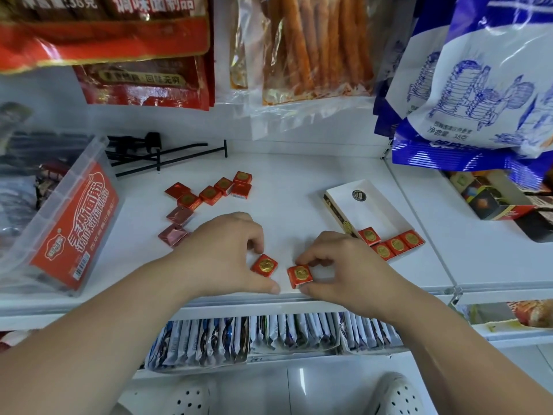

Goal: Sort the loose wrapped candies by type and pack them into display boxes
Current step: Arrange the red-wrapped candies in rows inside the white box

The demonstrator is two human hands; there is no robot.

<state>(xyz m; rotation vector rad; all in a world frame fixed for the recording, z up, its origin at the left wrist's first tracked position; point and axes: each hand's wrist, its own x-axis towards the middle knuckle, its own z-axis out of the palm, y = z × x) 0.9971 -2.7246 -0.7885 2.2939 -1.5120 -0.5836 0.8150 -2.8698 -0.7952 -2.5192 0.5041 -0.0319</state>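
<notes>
On the white shelf (299, 187) near its front edge, my left hand (221, 253) pinches a square red candy with a gold seal (264, 265) between thumb and fingers. My right hand (341, 265) pinches a second, matching red candy (300, 276) just to its right. A white display box (365, 202) lies open at the right, with several red candies (392, 242) lined up in its near end. Several more loose red candies (215, 190) lie at the back centre, and two darker maroon ones (176, 226) lie left of my left hand.
A clear plastic bin with a red label (68, 223) tilts at the left. Black metal hooks (161, 154) lie at the back. Snack bags (299, 49) hang overhead. A dark box (490, 199) sits at the right. Packets (269, 336) fill the shelf below.
</notes>
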